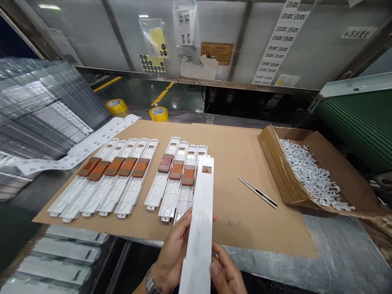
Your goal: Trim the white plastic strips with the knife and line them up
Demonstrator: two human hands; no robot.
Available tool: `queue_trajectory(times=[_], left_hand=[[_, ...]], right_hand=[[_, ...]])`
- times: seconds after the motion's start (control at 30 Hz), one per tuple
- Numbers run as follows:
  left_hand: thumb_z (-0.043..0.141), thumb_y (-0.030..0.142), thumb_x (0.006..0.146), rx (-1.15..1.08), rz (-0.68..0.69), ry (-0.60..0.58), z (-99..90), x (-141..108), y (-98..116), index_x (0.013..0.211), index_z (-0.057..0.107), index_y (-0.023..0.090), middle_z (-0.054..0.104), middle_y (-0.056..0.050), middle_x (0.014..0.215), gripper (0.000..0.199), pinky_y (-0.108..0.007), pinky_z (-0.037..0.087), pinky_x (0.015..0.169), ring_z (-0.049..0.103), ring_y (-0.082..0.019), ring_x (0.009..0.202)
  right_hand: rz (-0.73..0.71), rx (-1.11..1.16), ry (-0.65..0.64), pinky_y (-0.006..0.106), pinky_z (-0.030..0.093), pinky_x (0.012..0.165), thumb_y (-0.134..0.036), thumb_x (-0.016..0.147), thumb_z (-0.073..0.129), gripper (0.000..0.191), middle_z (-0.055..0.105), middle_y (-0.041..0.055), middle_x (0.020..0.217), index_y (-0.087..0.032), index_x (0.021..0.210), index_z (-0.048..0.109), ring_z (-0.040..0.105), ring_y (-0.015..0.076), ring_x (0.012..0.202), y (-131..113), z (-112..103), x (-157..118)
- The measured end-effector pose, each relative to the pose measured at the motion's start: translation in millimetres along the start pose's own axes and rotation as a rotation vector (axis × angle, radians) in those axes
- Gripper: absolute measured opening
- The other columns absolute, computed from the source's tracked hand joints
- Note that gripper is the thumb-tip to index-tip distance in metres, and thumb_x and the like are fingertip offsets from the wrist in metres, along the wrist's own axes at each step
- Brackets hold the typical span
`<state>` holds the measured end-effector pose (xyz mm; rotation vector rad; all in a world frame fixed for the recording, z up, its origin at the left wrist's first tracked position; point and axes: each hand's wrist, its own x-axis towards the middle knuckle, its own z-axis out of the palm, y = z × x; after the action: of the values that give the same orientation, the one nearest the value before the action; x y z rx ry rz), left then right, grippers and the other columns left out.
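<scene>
A long white plastic strip [199, 228] with a small square opening near its top stands between my hands, tilted away from me. My left hand [175, 253] wraps round its left edge, fingertips showing beyond the right edge. My right hand [225, 271] closes on the lower right edge. Left of it, several white strips [167, 202] with reddish-brown blocks [177, 170] lie side by side on the cardboard sheet [241, 224]. Another group of similar strips [105, 196], also bearing brown blocks [141, 168], lies farther left.
A cutter knife [257, 192] lies right of centre. A cardboard box [275, 175] holds many small white pieces [315, 175]. Two yellow tape rolls [158, 114] [116, 106], a label strip [76, 151] and wrapped stacks [45, 106] are at the left and back.
</scene>
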<state>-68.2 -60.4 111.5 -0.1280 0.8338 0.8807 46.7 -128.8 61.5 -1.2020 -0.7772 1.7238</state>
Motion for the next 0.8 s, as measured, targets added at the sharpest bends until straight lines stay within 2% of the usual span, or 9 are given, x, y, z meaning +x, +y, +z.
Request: queue_trajectory(times=[0.17, 0.3, 0.43, 0.53, 0.63, 0.8], left_hand=[[0.046, 0.032, 0.088, -0.031, -0.001, -0.011, 3.0, -1.3, 5.1, 0.131, 0.039, 0.013, 0.070, -0.009, 0.084, 0.047, -0.023, 0.045, 0.053, 0.061, -0.013, 0.056], [0.049, 0.032, 0.086, -0.017, 0.024, -0.016, 3.5, -0.8, 9.8, 0.130, 0.042, 0.013, 0.070, -0.009, 0.087, 0.048, -0.024, 0.046, 0.056, 0.062, -0.014, 0.059], [0.046, 0.031, 0.088, 0.001, 0.083, -0.035, 6.6, -1.4, 18.1, 0.129, 0.043, 0.011, 0.070, -0.009, 0.089, 0.046, -0.023, 0.046, 0.057, 0.062, -0.013, 0.062], [0.046, 0.032, 0.088, 0.020, 0.120, -0.060, 9.1, -2.6, 24.1, 0.128, 0.044, 0.010, 0.070, -0.009, 0.088, 0.046, -0.023, 0.046, 0.057, 0.062, -0.013, 0.062], [0.047, 0.033, 0.087, 0.053, 0.162, -0.072, 9.6, -3.1, 28.0, 0.127, 0.045, 0.010, 0.069, -0.009, 0.091, 0.046, -0.022, 0.046, 0.056, 0.061, -0.012, 0.062], [0.049, 0.033, 0.086, 0.100, 0.250, -0.135, 7.1, -0.9, 31.2, 0.125, 0.048, 0.012, 0.066, -0.011, 0.108, 0.044, -0.023, 0.047, 0.059, 0.062, -0.013, 0.071]], right_hand=[[0.049, -0.024, -0.050, 0.031, 0.052, 0.071, -0.065, 0.076, 0.053, 0.065, 0.070, 0.0080, 0.085, -0.019, 0.123, 0.054, 0.066, 0.0233, 0.082, -8.5, -1.9, 1.5], [0.060, 0.012, -0.027, 0.036, 0.047, 0.086, -0.060, 0.076, 0.057, 0.061, 0.069, 0.0094, 0.100, -0.019, 0.122, 0.056, 0.064, 0.0249, 0.094, -13.9, -2.7, 0.3], [0.052, 0.034, -0.025, 0.036, 0.042, 0.095, -0.055, 0.076, 0.061, 0.053, 0.066, 0.0078, 0.110, -0.023, 0.117, 0.061, 0.058, 0.0248, 0.106, -14.7, 0.3, -0.9], [0.031, 0.045, -0.068, 0.035, 0.042, 0.094, -0.055, 0.076, 0.061, 0.049, 0.066, 0.0069, 0.111, -0.025, 0.116, 0.062, 0.057, 0.0237, 0.108, -15.6, 2.9, 0.2], [0.033, 0.088, -0.094, 0.033, 0.046, 0.090, -0.052, 0.076, 0.063, 0.048, 0.067, 0.0072, 0.107, -0.025, 0.116, 0.062, 0.061, 0.0229, 0.101, -15.9, 4.5, 2.3], [0.037, 0.104, -0.137, 0.030, 0.047, 0.087, -0.050, 0.078, 0.062, 0.044, 0.068, 0.0065, 0.105, -0.025, 0.114, 0.064, 0.061, 0.0222, 0.101, -14.4, 4.1, 4.3]])
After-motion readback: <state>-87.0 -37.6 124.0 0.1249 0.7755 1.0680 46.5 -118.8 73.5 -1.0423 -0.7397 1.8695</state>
